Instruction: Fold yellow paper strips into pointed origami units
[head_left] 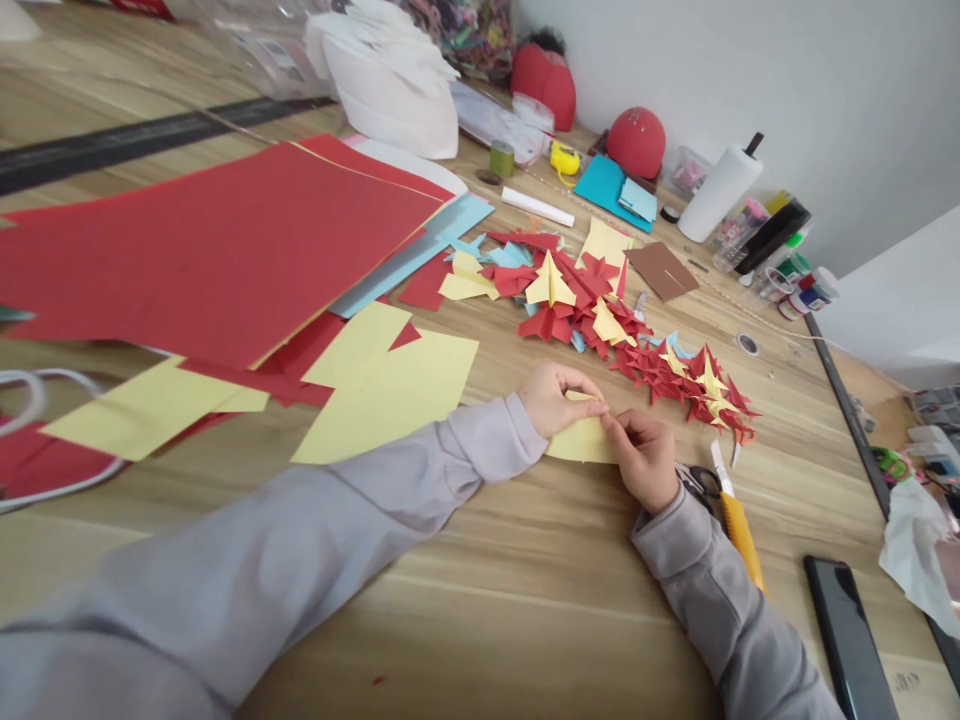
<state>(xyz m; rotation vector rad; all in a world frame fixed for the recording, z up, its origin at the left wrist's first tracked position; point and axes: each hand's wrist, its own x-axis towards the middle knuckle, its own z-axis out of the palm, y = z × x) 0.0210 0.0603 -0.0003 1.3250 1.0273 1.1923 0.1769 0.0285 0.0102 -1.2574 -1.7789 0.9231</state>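
Observation:
Between my two hands is a small sheet of yellow paper, partly covered by my fingers. My left hand pinches its upper edge between thumb and fingers. From the other side, my right hand pinches the same paper, its fingertips meeting those of the left. Just beyond my hands lies a pile of folded red, yellow and blue paper planes. More small folded red and yellow paper pieces trail off to the right. Black-handled scissors and a yellow utility knife lie beside my right hand.
Large red sheets and cut yellow sheets cover the left of the wooden table. A black phone lies at the lower right. Along the back stand a white paper roll, a yellow tape measure and several jars.

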